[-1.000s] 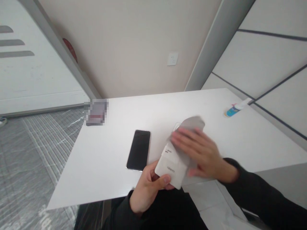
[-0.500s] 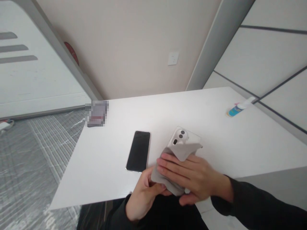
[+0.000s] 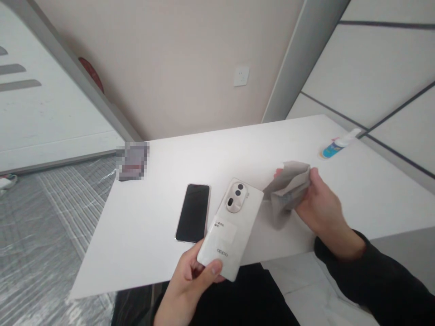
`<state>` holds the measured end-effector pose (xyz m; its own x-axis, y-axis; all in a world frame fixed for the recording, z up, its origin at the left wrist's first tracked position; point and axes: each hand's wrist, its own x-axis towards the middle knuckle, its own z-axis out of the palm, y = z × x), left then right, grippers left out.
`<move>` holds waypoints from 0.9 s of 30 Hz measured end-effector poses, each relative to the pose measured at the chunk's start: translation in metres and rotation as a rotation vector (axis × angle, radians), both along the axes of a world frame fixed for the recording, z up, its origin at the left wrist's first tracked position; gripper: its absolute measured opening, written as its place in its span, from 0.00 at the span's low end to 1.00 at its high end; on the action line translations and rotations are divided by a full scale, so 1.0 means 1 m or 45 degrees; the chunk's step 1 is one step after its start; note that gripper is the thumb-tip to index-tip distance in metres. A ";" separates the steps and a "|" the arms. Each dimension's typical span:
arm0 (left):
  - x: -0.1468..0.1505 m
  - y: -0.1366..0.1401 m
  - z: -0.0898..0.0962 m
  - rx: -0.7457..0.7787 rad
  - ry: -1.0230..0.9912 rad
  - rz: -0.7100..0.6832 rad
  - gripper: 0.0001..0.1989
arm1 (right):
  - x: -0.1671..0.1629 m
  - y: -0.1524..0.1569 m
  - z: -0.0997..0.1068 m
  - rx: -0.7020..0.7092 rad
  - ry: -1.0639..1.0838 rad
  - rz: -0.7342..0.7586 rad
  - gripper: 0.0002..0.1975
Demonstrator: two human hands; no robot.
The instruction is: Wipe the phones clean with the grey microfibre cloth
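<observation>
My left hand [image 3: 195, 276] grips the lower end of a white smartphone [image 3: 234, 231], thumb on its back and fingers beneath. The phone's camera side faces up, with a pale label and "oppo" lettering showing. Off to the right, my right hand [image 3: 321, 203] is closed around a bunched grey cloth [image 3: 288, 190], apart from the phone. A second smartphone [image 3: 193, 213] lies screen up on the table just left of the held one, its screen dark.
The white table [image 3: 136, 249] stands against the wall. A spray bottle with a blue label [image 3: 333, 149] is near its right edge. A blurred-out item [image 3: 133, 162] sits at the far left corner. A wall socket [image 3: 241, 76] is above the back edge.
My right hand has lifted the cloth off the phone's back and moved right with it. The white phone's back, covered before, now shows whole in my left hand.
</observation>
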<state>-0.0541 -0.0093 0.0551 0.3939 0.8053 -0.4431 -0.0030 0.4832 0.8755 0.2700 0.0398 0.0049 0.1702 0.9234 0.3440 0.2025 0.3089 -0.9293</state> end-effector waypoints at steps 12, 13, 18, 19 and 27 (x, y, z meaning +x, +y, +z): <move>0.007 -0.005 0.004 1.203 0.898 -0.163 0.23 | -0.007 -0.013 -0.025 -0.146 0.447 0.128 0.20; 0.008 -0.006 -0.001 1.299 0.940 -0.187 0.25 | -0.008 -0.014 -0.022 -0.112 0.405 0.096 0.20; 0.015 -0.006 -0.023 1.639 1.118 -0.268 0.37 | -0.011 -0.029 0.013 -0.024 0.399 -0.043 0.22; 0.018 -0.005 -0.024 1.690 1.162 -0.277 0.37 | -0.012 -0.033 0.023 -0.014 0.434 -0.085 0.21; 0.026 -0.002 -0.021 1.913 1.408 -0.395 0.33 | -0.032 -0.057 0.049 -0.085 0.425 -0.058 0.15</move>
<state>-0.0284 -0.0108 0.0343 0.6502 0.6776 0.3436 0.7046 -0.7070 0.0610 0.2382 -0.0174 0.0540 0.3046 0.9309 0.2017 -0.1039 0.2430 -0.9645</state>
